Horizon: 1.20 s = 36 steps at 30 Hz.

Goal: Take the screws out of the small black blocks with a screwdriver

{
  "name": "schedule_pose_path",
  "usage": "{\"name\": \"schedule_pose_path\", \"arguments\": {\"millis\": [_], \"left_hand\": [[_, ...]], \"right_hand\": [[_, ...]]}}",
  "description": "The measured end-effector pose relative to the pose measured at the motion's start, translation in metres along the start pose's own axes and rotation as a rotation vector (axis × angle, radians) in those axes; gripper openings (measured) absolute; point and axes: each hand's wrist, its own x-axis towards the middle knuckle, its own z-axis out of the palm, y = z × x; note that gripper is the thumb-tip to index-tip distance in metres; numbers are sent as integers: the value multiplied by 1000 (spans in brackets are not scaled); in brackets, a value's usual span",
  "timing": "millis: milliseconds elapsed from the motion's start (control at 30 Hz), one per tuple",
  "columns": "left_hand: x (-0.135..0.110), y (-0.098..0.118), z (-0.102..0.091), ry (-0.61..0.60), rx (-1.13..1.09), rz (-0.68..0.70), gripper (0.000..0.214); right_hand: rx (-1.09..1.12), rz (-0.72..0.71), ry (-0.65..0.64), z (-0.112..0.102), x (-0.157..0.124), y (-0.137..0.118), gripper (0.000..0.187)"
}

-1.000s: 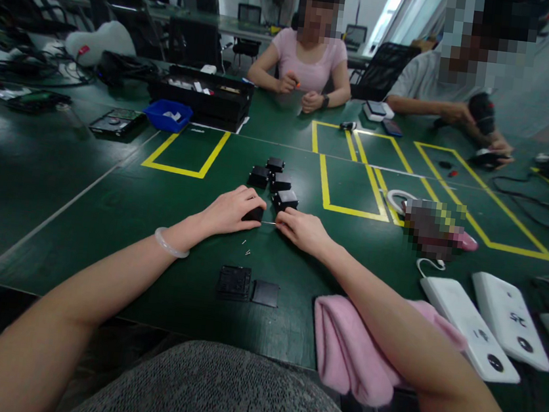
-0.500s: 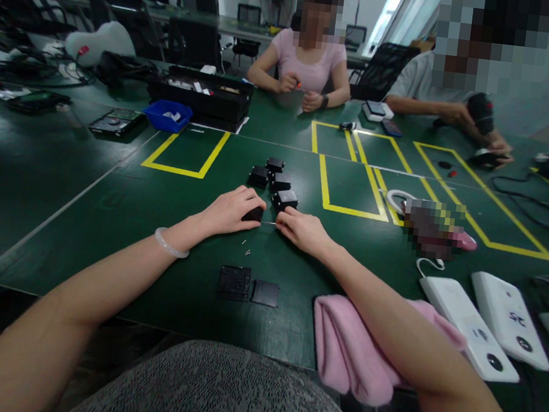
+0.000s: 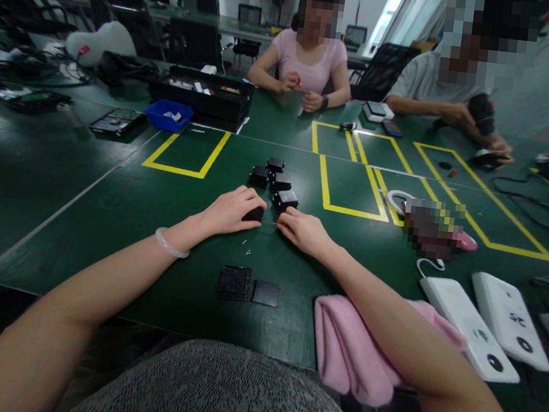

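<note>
My left hand [image 3: 238,211] is closed round a small black box [image 3: 254,213], keeping it on the table. Opposite it, my right hand [image 3: 304,230] pinches a screwdriver, whose thin metal shaft [image 3: 269,223] points left at the box; its handle is hidden in my fingers. Just beyond my hands lie several similar black boxes [image 3: 281,182]. A few small screws [image 3: 248,252] rest on the green table between my forearms. Closer to me are an open black plastic shell [image 3: 234,283] and a flat black cover [image 3: 265,293], side by side.
A pink cloth [image 3: 352,347] lies under my right forearm, beside two white power banks [image 3: 469,327]. A blue tray [image 3: 168,116] and a black toolbox [image 3: 200,95] stand at the back left. Two people sit across the table; one holds a dark power tool [image 3: 482,114].
Both hands keep almost the same place and hold. The screwdriver shaft still spans the gap between them, with only a very slight shift of my right hand to the right.
</note>
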Motion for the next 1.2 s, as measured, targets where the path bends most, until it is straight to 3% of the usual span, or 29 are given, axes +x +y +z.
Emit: {"name": "schedule_pose_path", "arguments": {"millis": [1200], "left_hand": [[-1, 0, -1, -11, -7, -9, 33]], "right_hand": [[36, 8, 19, 3, 0, 0, 28]]}}
